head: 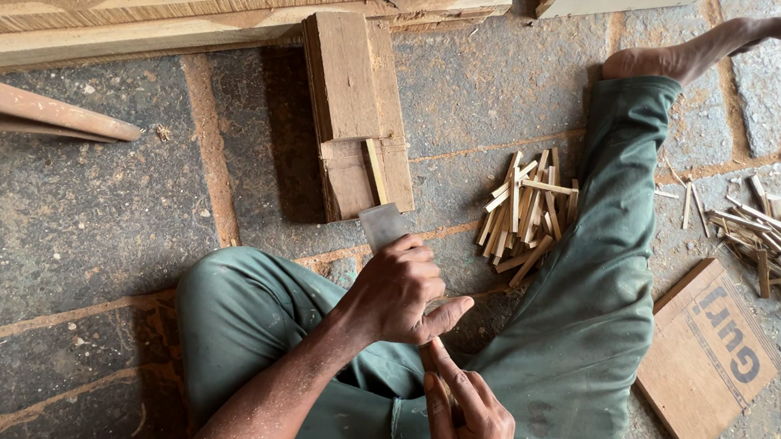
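The stone-slab floor spread out all around the grip, its grey slabs parted by reddish dusty joints. Far above the grip, long rough timber planks lay stacked along the top edge, and a rounded pole reached in from the far left. The person sat on the floor in green trousers, one leg folded to the left of the grip and the other stretched up to the right, ending in a bare foot.

Just above the grip stood a wooden block, with a thin wood strip lying on its lower part. To the lower right of the grip lay a flat brown board. A heap of short split sticks lay to the upper right of the grip, and a looser scatter of sticks sat farther right, well apart.

The left hand was closed tight round the handle of a flat metal blade, which pointed up toward the block. Just below it, the right hand had its fingers pinched together on a small wood piece, mostly hidden, its top near the left thumb.
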`<action>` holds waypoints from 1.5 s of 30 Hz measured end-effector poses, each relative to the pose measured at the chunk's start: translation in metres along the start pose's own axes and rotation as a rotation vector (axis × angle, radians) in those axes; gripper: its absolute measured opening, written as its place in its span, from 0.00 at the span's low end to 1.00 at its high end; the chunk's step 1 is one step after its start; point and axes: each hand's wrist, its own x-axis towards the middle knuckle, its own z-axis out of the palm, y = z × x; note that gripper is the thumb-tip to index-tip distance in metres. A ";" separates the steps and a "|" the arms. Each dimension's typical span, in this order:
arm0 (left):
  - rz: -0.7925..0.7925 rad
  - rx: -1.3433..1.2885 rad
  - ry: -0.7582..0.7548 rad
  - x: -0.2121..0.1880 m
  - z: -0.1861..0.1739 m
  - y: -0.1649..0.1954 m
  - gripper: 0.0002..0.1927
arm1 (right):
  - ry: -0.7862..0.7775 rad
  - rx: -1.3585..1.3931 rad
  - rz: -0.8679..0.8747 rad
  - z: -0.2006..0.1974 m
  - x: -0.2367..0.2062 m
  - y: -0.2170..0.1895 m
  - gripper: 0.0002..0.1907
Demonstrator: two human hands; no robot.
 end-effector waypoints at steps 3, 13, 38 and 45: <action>-0.029 0.025 -0.008 -0.001 0.001 0.002 0.29 | -0.027 0.006 0.055 -0.003 -0.001 0.004 0.24; -0.804 0.347 0.329 0.009 -0.001 -0.045 0.12 | 0.167 0.143 0.001 -0.006 0.009 0.029 0.22; -0.923 0.269 0.396 0.020 -0.027 -0.058 0.07 | 0.068 0.037 0.015 0.014 0.008 0.036 0.24; -0.999 0.122 0.398 0.022 -0.029 -0.064 0.07 | 0.064 0.029 0.001 0.013 0.010 0.034 0.24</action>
